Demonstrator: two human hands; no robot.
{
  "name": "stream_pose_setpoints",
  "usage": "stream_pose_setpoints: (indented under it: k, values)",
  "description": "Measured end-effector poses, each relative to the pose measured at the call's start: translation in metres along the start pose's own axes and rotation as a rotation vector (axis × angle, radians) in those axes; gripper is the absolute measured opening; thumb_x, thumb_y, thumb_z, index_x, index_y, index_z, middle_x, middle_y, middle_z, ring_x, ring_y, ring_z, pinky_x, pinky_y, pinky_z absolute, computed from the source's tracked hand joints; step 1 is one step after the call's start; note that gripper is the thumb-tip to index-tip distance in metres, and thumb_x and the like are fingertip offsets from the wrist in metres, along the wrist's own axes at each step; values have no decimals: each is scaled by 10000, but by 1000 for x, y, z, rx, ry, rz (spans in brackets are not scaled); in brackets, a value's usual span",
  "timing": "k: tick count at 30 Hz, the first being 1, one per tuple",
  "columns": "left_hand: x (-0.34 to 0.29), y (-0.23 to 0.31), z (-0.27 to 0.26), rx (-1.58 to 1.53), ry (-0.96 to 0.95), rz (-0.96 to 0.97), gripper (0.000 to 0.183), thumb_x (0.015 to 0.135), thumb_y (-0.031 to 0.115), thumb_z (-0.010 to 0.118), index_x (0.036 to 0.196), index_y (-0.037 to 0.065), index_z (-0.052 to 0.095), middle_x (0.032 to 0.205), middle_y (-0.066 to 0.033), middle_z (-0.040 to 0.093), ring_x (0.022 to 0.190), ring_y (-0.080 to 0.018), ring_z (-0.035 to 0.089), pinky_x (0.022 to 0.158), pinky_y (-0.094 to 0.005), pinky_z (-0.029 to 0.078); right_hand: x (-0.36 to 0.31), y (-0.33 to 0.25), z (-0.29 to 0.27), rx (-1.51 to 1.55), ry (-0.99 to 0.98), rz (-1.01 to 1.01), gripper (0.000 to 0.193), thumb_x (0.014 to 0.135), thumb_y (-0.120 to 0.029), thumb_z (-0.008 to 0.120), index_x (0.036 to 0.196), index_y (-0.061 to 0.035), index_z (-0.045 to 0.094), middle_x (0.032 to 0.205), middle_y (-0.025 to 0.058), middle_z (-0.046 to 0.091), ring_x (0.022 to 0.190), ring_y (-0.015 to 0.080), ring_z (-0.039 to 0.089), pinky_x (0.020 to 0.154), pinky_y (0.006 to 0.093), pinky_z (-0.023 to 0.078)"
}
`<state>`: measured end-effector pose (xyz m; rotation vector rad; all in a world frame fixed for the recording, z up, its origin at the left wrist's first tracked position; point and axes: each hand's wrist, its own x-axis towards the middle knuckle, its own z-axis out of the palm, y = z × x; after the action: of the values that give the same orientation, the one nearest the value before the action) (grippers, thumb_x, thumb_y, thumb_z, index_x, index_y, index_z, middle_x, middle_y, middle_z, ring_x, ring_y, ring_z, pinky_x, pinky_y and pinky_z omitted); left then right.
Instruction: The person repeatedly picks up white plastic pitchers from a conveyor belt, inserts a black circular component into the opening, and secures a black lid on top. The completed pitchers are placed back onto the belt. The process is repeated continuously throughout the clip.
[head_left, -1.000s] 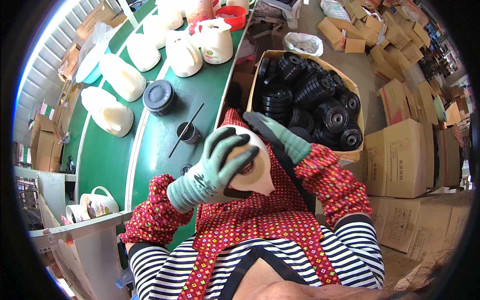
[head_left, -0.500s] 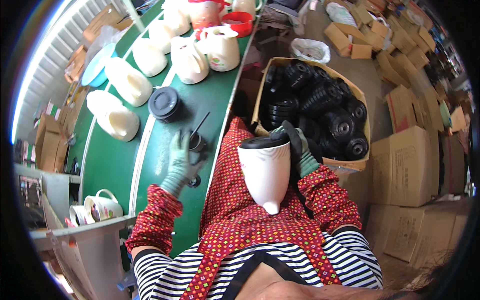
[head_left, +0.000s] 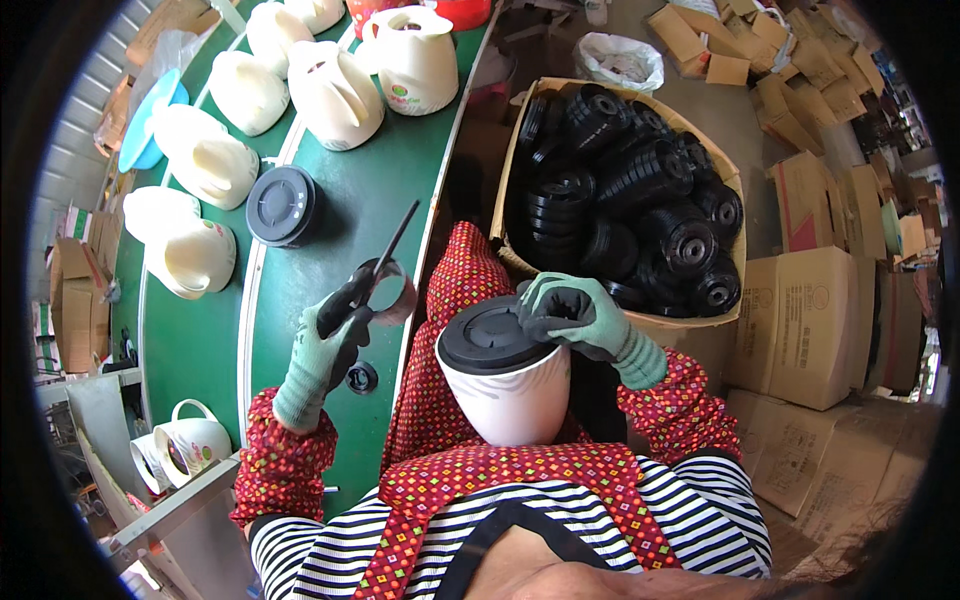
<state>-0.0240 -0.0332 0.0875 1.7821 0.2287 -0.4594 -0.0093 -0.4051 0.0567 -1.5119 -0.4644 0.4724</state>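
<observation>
My left hand (head_left: pixel 335 340), in a grey-green glove, is closed round a small dark cup (head_left: pixel 392 300) above the bench edge. A thin dark stick (head_left: pixel 398 235) slants up out of the cup; how far down it reaches is hidden. On my lap a white tapered jug body (head_left: pixel 515 405) leans, its wide end up and covered by a round black piece (head_left: pixel 490 335). My right hand (head_left: pixel 580 315), gloved too, curls its fingers over the rim of that black piece at the jug's right side. A small black ring-like part (head_left: pixel 362 377) lies on the bench beneath my left wrist.
On the green bench (head_left: pixel 330 200) stand several cream jugs (head_left: pixel 335 95) and a stack of black round pieces (head_left: pixel 283 205). A carton (head_left: pixel 740 250) full of black round parts sits right of the bench. White cups (head_left: pixel 195 440) stand at lower left; cardboard boxes (head_left: pixel 800 320) line the right.
My left hand has taken hold of the small cup and lifted it off the bench with its stick. The jug on my lap has tilted, and my right hand has shifted along its rim.
</observation>
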Motion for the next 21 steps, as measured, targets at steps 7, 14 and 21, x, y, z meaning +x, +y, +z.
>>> stream_pose_setpoints:
  k: [7,14,21]
  values:
    - [-6,91,47,39,-251,80,501,1000,-7,631,1486,-60,520,1279,-166,718,1094,-99,608,928,-292,521,82,-68,-18,-889,-12,-508,612,832,-320,796,1386,-99,662,1375,161,616,1327,359,543,1210,554,302]
    - [25,149,63,547,-451,382,502,1006,123,630,1474,-26,526,1263,-236,610,1072,-322,654,941,-382,516,109,2,-38,-529,-91,-130,353,934,-432,704,941,-89,785,790,158,710,769,363,695,719,444,530]
    - [31,129,81,675,-398,449,620,1051,226,576,1583,-14,366,1561,-305,396,1461,-436,413,1202,-455,338,84,1,-35,-594,-22,10,393,974,-471,634,988,-111,792,846,168,725,820,372,713,732,454,540]
